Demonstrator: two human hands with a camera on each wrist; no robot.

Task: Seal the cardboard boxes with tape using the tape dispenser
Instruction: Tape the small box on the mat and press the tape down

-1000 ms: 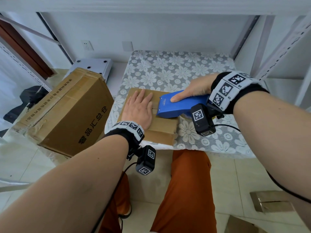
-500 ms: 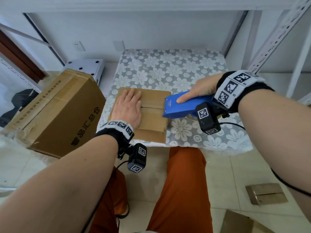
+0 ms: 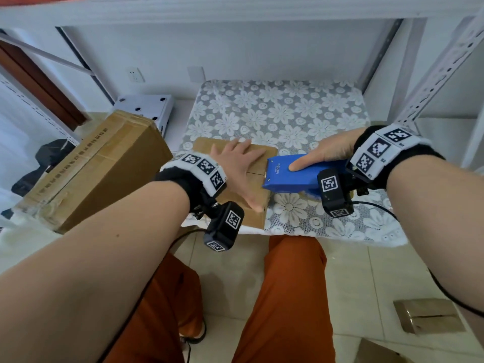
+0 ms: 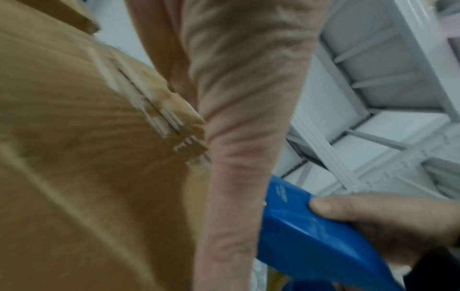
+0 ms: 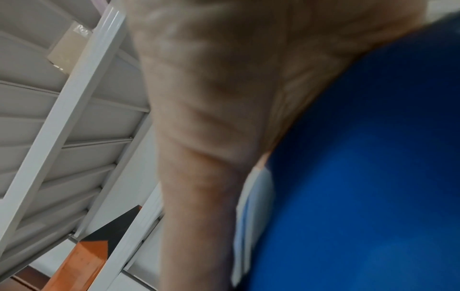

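Pressing one small box (image 3: pixel 255 166), the left hand (image 3: pixel 239 166) lies flat; the right hand (image 3: pixel 328 153) grips one tape dispenser (image 3: pixel 296 176).

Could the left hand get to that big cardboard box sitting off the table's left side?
Probably yes. The left hand rests flat on the small box, holding nothing, and nothing blocks the way to the big cardboard box.
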